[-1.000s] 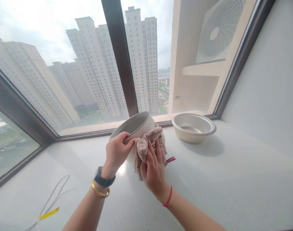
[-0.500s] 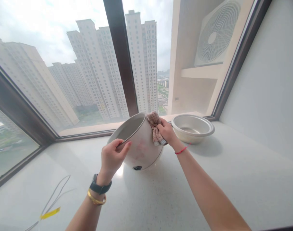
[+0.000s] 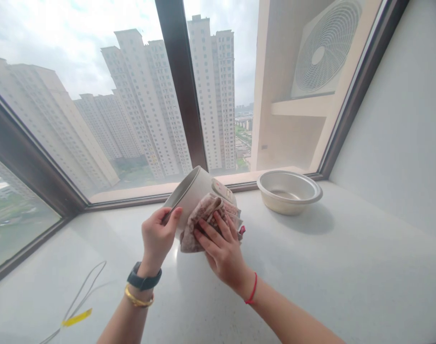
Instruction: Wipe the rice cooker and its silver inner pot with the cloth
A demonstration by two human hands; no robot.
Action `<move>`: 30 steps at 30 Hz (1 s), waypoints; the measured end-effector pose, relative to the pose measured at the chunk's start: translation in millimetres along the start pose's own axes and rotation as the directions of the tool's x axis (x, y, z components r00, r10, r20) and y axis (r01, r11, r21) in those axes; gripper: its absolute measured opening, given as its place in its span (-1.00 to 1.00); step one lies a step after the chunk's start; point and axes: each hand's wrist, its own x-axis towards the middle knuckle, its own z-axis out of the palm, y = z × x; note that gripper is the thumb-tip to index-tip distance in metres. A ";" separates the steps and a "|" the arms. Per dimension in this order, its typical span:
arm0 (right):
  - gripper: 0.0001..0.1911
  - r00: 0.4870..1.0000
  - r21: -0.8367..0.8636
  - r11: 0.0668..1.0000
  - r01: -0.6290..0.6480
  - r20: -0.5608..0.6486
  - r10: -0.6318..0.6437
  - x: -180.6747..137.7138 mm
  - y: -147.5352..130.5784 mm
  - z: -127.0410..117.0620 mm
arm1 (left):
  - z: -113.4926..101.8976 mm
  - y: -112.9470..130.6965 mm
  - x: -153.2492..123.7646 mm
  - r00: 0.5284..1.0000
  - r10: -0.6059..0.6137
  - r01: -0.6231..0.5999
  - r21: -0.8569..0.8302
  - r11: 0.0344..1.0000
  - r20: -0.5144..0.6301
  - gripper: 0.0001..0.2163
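Observation:
A cream pot body (image 3: pixel 194 191) stands tilted on the white sill, its mouth facing left and away from me. My left hand (image 3: pixel 157 236) grips its near rim, thumb over the edge. My right hand (image 3: pixel 220 246) presses a pinkish-brown cloth (image 3: pixel 200 222) flat against the pot's near side, fingers spread over the cloth. A small red tag of the cloth shows beside my fingers.
A shallow metal basin (image 3: pixel 288 191) sits to the right near the window. A grey cord with a yellow tag (image 3: pixel 76 317) lies at the lower left. The white sill (image 3: pixel 329 267) runs to the window frame (image 3: pixel 182 86) and the right wall.
My right hand brought the cloth from the pot's far right side back round to its near side. The pot has tipped further to the left.

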 end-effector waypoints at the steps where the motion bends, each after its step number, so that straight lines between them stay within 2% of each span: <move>1: -0.58 0.998 -0.024 0.998 0.065 0.018 -0.064 -8.0 -6.7 5.9 | -1.3 -2.5 -0.4 0.999 -0.023 0.023 -0.002 1.000 -0.022 -0.71; 4: -0.64 0.985 -0.048 0.985 0.165 0.053 -0.162 -19.6 -15.4 13.4 | -6.9 -10.5 -6.1 0.994 -0.055 0.055 -0.011 0.998 -0.090 -0.70; 7: -0.63 0.994 -0.026 0.994 0.106 -0.001 -0.106 -9.0 -9.7 0.8 | -15.1 -18.7 -17.3 0.986 0.000 -0.003 -0.019 1.000 -0.166 -0.73; 9: -0.58 0.999 0.027 1.000 0.005 -0.037 -0.004 6.7 0.3 -15.4 | -21.3 -23.7 -24.6 0.972 0.119 -0.122 -0.003 0.993 -0.202 -0.77; 12: -0.46 0.994 0.179 0.980 -0.090 -0.042 0.099 34.2 21.6 -40.0 | -29.6 -27.8 -31.0 0.916 0.347 -0.354 0.006 0.935 -0.202 -0.81; 15: -0.41 0.981 0.388 0.905 -0.176 -0.006 0.194 56.0 46.4 -53.5 | -33.8 -25.9 -32.0 0.857 0.490 -0.498 -0.014 0.867 -0.159 -0.85; 17: -0.44 0.920 0.487 0.793 -0.366 0.061 0.387 62.5 63.9 -54.4 | -34.0 -22.1 -31.6 0.827 0.551 -0.557 -0.026 0.830 -0.112 -0.85; 18: -0.47 0.859 0.513 0.714 -0.477 0.098 0.503 62.9 72.9 -52.7 | -33.4 -19.8 -31.4 0.812 0.579 -0.583 -0.040 0.812 -0.078 -0.85; 20: -0.54 0.697 0.543 0.525 -0.655 0.168 0.697 58.4 90.3 -46.9 | -31.1 -15.0 -31.4 0.776 0.631 -0.628 -0.082 0.774 0.011 -0.85; 22: -0.61 0.558 0.584 0.348 -0.733 0.224 0.799 49.2 104.9 -40.6 | -27.9 -10.8 -31.7 0.729 0.675 -0.663 -0.124 0.738 0.112 -0.85; 23: -0.63 0.511 0.604 0.283 -0.745 0.244 0.824 44.0 110.5 -38.0 | -26.1 -9.3 -31.7 0.703 0.693 -0.678 -0.144 0.721 0.158 -0.85; 24: -0.65 0.482 0.620 0.239 -0.747 0.258 0.837 38.8 114.6 -36.1 | -24.2 -8.3 -31.4 0.675 0.713 -0.695 -0.160 0.701 0.189 -0.86; 28: -0.68 0.438 0.690 0.148 -0.708 0.265 0.859 21.7 117.7 -33.7 | -16.1 -11.5 -24.2 0.579 0.782 -0.761 -0.192 0.620 0.231 -0.87; 30: -0.71 0.400 0.726 0.104 -0.680 0.248 0.883 13.8 113.5 -32.7 | -11.8 -16.6 -15.3 0.520 0.816 -0.792 -0.215 0.571 0.252 -0.85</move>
